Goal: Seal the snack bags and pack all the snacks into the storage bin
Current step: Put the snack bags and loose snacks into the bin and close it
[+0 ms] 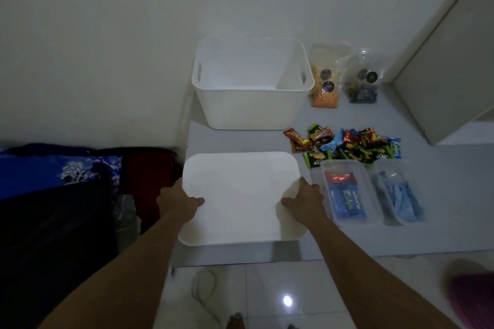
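Observation:
A white storage bin (251, 109) stands open and empty at the back of the grey table, against the wall. Its flat white lid (240, 184) lies near the table's front edge. My left hand (177, 200) grips the lid's left side and my right hand (304, 200) grips its right side. Right of the bin stand two clear snack bags, one with orange snacks (324, 88) and one with dark snacks (362, 85). A heap of small wrapped snacks (344, 145) lies in the middle right. Two clear tubs hold more snacks: blue and red packets (344, 195) and blue sticks (398, 195).
The grey table (441, 195) meets a pale cabinet (454, 75) at the right. Blue floral and dark red fabric (66, 173) lies left of the table. Below is a tiled floor with a cable (203, 288). A dark red object (473, 299) sits at the lower right.

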`<act>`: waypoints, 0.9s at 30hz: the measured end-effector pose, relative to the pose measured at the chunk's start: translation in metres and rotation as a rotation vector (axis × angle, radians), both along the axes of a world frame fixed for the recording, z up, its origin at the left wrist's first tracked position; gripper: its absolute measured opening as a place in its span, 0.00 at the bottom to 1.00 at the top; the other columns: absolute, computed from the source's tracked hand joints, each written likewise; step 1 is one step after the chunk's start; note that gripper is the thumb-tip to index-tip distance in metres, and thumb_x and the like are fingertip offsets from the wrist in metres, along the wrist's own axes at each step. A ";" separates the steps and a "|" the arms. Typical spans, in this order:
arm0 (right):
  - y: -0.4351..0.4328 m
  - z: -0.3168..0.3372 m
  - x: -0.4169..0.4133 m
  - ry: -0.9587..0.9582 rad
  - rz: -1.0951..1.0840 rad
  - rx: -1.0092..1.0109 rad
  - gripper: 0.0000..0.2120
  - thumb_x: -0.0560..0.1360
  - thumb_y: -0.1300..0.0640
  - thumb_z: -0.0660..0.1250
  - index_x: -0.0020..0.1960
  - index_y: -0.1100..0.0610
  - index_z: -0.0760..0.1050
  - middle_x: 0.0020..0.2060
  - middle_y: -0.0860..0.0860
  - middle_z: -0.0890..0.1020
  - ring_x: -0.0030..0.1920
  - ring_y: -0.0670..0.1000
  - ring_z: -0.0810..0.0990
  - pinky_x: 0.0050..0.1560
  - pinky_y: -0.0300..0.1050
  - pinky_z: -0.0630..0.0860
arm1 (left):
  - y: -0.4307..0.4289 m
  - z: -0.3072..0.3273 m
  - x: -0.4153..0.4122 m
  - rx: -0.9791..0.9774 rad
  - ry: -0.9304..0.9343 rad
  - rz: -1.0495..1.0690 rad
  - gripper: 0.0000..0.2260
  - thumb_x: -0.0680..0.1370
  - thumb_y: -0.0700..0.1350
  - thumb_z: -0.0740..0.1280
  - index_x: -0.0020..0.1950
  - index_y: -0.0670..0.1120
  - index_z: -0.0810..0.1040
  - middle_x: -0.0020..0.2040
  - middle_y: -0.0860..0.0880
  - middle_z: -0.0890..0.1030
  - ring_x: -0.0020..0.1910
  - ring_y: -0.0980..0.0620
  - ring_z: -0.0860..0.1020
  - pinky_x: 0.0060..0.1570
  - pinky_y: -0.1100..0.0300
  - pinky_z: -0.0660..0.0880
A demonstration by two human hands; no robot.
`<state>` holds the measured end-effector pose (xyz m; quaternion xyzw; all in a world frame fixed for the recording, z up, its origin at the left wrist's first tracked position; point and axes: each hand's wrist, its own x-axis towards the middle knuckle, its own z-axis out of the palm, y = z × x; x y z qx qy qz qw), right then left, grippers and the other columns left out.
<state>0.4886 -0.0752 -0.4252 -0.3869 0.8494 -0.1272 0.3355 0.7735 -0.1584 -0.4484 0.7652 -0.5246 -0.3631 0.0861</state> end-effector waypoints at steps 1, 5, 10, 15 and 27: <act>0.001 -0.002 0.003 0.030 0.028 0.008 0.32 0.75 0.52 0.69 0.74 0.58 0.60 0.66 0.61 0.66 0.67 0.65 0.66 0.67 0.55 0.65 | 0.002 0.001 -0.003 -0.002 -0.049 -0.038 0.39 0.67 0.54 0.78 0.75 0.48 0.67 0.63 0.38 0.72 0.63 0.35 0.72 0.60 0.44 0.76; 0.005 -0.006 0.013 0.130 0.150 0.027 0.28 0.77 0.52 0.66 0.74 0.57 0.62 0.68 0.59 0.65 0.69 0.63 0.64 0.67 0.53 0.66 | 0.008 0.001 -0.010 -0.026 -0.107 -0.150 0.44 0.72 0.53 0.76 0.80 0.47 0.54 0.71 0.39 0.63 0.69 0.37 0.65 0.66 0.46 0.69; 0.008 0.000 0.014 0.175 0.220 0.046 0.24 0.79 0.50 0.64 0.71 0.58 0.66 0.69 0.57 0.66 0.70 0.60 0.65 0.68 0.51 0.65 | 0.006 0.007 -0.007 -0.019 -0.193 -0.277 0.41 0.75 0.56 0.71 0.80 0.48 0.54 0.72 0.40 0.63 0.69 0.39 0.66 0.68 0.47 0.68; 0.004 0.035 0.004 0.150 0.178 -0.026 0.25 0.80 0.49 0.63 0.72 0.59 0.65 0.68 0.58 0.69 0.70 0.59 0.68 0.67 0.51 0.67 | 0.001 0.044 -0.025 -0.170 -0.259 -0.374 0.31 0.79 0.56 0.65 0.76 0.42 0.62 0.71 0.42 0.68 0.68 0.40 0.68 0.65 0.47 0.70; -0.009 0.191 -0.087 0.320 0.133 -0.170 0.22 0.79 0.45 0.62 0.64 0.62 0.73 0.62 0.59 0.77 0.62 0.58 0.75 0.60 0.49 0.72 | -0.035 0.200 -0.159 -0.664 -0.057 -0.712 0.25 0.80 0.56 0.62 0.74 0.44 0.69 0.71 0.46 0.73 0.71 0.47 0.69 0.69 0.52 0.66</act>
